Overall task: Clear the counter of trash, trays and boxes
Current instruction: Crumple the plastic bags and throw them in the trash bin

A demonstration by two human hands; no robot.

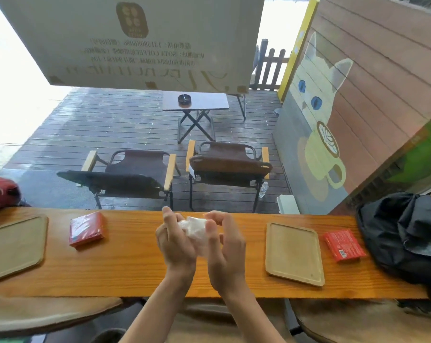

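Over the middle of the wooden counter [135, 268], my left hand [176, 243] and my right hand [224, 251] are cupped together around a crumpled white tissue [193, 227]. A wooden tray [293, 253] lies to the right of my hands, and a second wooden tray [14, 246] lies at the far left, partly cut off by the frame. One red box [87, 229] sits left of my hands. Another red box [343, 245] lies right of the near tray, beside a black bag [407, 233].
A red bag [0, 191] rests at the counter's far left end. Beyond the counter stand two folding chairs [224, 167] and a small folding table [194, 101] on a wet deck. Stools [48, 315] sit under the counter's near edge.
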